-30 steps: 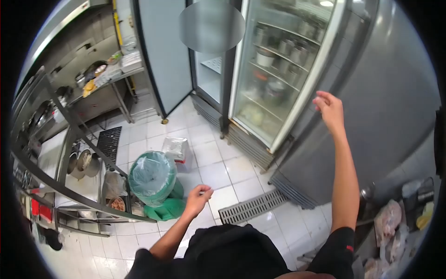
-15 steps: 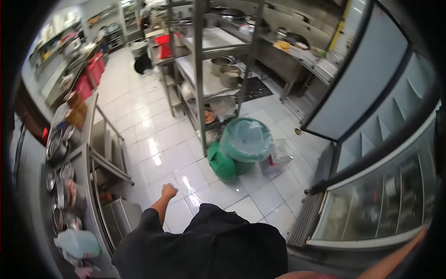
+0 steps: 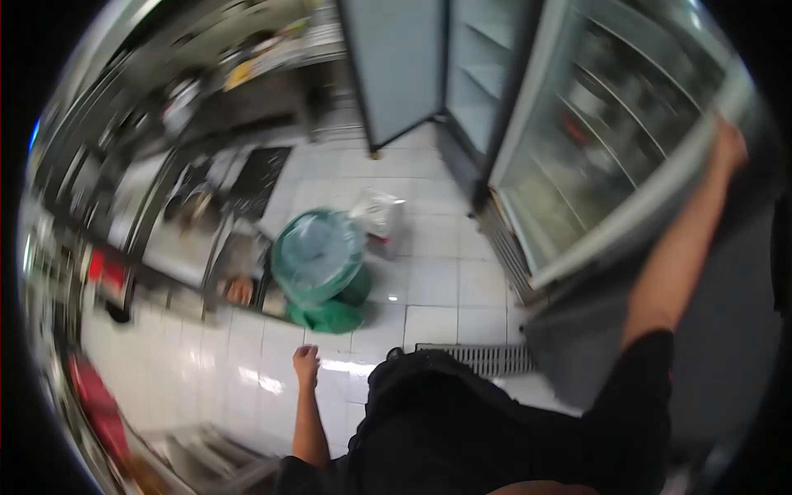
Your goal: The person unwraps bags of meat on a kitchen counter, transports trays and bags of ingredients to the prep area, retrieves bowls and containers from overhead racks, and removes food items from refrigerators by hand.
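My right arm stretches out to the right, and my right hand (image 3: 728, 147) is at the outer edge of a glass-fronted fridge door (image 3: 610, 239), its fingers curled around the frame; blur softens the detail. Shelves with indistinct items show through the glass. My left hand (image 3: 306, 363) hangs low over the tiled floor with fingers curled in, and I see nothing in it. Nearest to that hand is a green bin (image 3: 285, 268) lined with a clear bag, its green lid (image 3: 330, 319) leaning at the base.
Beside the bin stands a silvery box (image 3: 379, 213). Another fridge door (image 3: 396, 70) stands swung out ahead. Steel shelving (image 3: 157, 276) with pots is on the left, a black mat (image 3: 258, 181) lies beyond it, and a floor drain grate (image 3: 487, 360) is near my body.
My view has swung to the right, bringing the fridge and my right arm fully into sight. My right hand stays at the door's edge. My left hand still hangs low with fingers curled.
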Tool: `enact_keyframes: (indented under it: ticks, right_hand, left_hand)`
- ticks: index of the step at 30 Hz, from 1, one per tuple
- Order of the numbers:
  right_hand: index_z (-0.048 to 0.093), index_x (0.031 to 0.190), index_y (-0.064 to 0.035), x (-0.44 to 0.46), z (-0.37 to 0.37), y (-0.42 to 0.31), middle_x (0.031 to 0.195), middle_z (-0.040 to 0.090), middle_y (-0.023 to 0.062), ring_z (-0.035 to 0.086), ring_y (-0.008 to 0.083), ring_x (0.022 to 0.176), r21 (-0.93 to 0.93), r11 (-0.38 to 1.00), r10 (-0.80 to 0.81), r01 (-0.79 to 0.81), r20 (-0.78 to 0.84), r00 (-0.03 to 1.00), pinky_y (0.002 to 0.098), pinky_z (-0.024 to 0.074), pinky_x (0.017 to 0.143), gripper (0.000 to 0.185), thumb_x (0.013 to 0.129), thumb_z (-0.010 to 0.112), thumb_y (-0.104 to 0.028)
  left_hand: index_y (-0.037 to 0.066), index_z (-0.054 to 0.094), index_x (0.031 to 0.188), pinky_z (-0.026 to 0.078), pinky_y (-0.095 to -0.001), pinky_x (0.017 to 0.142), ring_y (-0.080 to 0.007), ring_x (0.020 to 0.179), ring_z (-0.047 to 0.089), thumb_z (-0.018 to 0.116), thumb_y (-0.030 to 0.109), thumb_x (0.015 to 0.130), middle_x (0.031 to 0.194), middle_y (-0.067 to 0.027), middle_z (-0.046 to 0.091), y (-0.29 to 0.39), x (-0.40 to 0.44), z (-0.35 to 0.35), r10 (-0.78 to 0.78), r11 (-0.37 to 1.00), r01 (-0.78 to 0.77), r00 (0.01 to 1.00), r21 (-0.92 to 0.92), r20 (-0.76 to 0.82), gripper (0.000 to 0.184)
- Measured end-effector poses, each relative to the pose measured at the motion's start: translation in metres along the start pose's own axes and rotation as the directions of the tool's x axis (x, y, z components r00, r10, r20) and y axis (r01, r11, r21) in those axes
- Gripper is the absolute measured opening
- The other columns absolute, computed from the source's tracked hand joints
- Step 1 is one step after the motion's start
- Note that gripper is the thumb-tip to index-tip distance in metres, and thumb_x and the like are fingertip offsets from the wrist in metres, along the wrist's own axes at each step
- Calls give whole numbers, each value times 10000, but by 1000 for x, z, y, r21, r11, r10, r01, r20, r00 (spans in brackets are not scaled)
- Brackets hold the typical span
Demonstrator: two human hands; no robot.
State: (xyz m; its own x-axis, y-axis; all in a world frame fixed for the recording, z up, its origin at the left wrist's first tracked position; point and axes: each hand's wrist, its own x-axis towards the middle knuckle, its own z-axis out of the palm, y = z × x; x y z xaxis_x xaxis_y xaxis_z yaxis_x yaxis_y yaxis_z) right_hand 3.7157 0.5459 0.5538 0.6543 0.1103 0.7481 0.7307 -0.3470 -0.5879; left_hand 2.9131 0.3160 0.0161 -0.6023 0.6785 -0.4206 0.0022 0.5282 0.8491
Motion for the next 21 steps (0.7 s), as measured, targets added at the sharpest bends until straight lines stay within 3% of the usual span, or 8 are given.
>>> enact_keyframes:
  ticks: [1, 2, 3, 5, 9, 12, 17, 21]
  right_hand:
    - [672, 972, -37, -38, -16, -23, 948, 664, 112, 619, 206, 855, 160, 987, -12, 30, -111, 994, 316, 469, 812, 452, 676, 723, -375]
    - [655, 1000, -8, -59, -32, -39, 934, 662, 98, 617, 194, 821, 275, 961, 9, -5, -15, 1000, 292, 471, 796, 431, 686, 728, -293]
    - [640, 1036, 0, -84, -41, -55, 935, 650, 103, 615, 174, 853, 608, 793, 30, -21, -4, 1000, 277, 470, 795, 354, 736, 713, -173]
    - [612, 1040, 25, -126, -66, -47, 919, 639, 98, 607, 161, 808, 899, 438, -164, -32, 115, 980, 268, 473, 755, 280, 776, 660, -55]
    - [598, 939, 29, -227, -100, -58, 734, 598, 59, 544, 120, 621, 874, 425, 7, -233, 255, 967, 243, 438, 606, 150, 802, 589, -32]
    - [593, 869, 23, -280, -87, -25, 672, 567, 34, 508, 101, 585, 706, 461, 240, -537, 484, 842, 227, 389, 547, 95, 807, 565, -43]
    - [581, 892, 12, -319, -37, 31, 701, 570, 42, 521, 111, 588, 544, 259, 498, -798, 633, 593, 232, 430, 544, 104, 806, 573, -45]
    - [566, 913, 21, -294, 6, 51, 723, 563, 52, 525, 115, 589, 527, 319, 520, -788, 598, 610, 252, 451, 557, 134, 825, 584, -78]
  left_hand:
    - [-19, 591, 910, 457, -262, 512, -127, 605, 560, 634, 143, 776, 742, -64, 602, 38, 16, 29, 102, 994, -95, 986, -50, 136, 215]
    - [-20, 587, 933, 458, -256, 554, -124, 658, 561, 631, 152, 790, 777, -64, 604, 70, 34, 59, 164, 986, -162, 952, -30, 257, 228]
    - [-20, 583, 957, 459, -251, 596, -120, 710, 561, 628, 161, 804, 812, -65, 607, 104, 48, 94, 224, 973, -228, 905, -33, 362, 242]
    - [-15, 578, 999, 458, -248, 636, -127, 755, 564, 615, 199, 834, 849, -62, 602, 170, 36, 161, 388, 912, -400, 774, -89, 500, 273]
    - [-9, 560, 1061, 461, -268, 733, -147, 848, 569, 559, 295, 888, 951, -69, 595, 287, -48, 233, 478, 843, -486, 482, -229, 734, 350]
    - [5, 529, 1127, 455, -297, 778, -171, 923, 551, 477, 353, 924, 1059, -87, 561, 318, -83, 261, 516, 824, -463, 378, -326, 769, 406]
    - [24, 448, 1230, 372, -368, 916, -207, 1088, 470, 370, 492, 925, 1217, -110, 482, 325, -84, 287, 480, 876, -311, 473, -370, 739, 564]
    - [49, 404, 1287, 341, -386, 953, -221, 1154, 439, 306, 521, 932, 1274, -112, 455, 323, -49, 297, 451, 884, -246, 671, -397, 588, 598]
